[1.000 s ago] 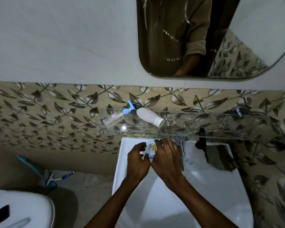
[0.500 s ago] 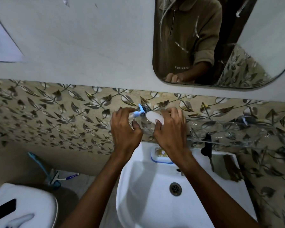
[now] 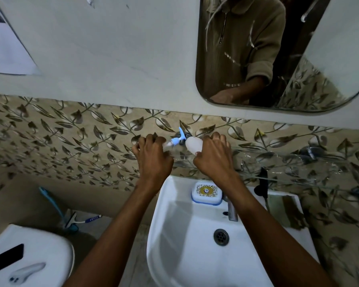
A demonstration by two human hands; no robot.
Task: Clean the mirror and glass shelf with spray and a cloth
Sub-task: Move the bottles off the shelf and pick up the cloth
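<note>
A clear spray bottle with a blue trigger head lies on the left end of the glass shelf, and my left hand is closed around its body. Beside it lies a white bottle, gripped by my right hand. The mirror hangs on the wall above right and reflects a person's torso. I see no cloth for certain; a greenish patch sits on the sink's right rim.
Below the shelf is a white sink with a tap and a soap dish on its rim. A black object hangs from the shelf. A toilet cistern stands bottom left, and a brush lies on the floor.
Both hands rose from the soap dish on the sink rim to the shelf and closed on the two bottles. The view tilted up, showing more mirror.
</note>
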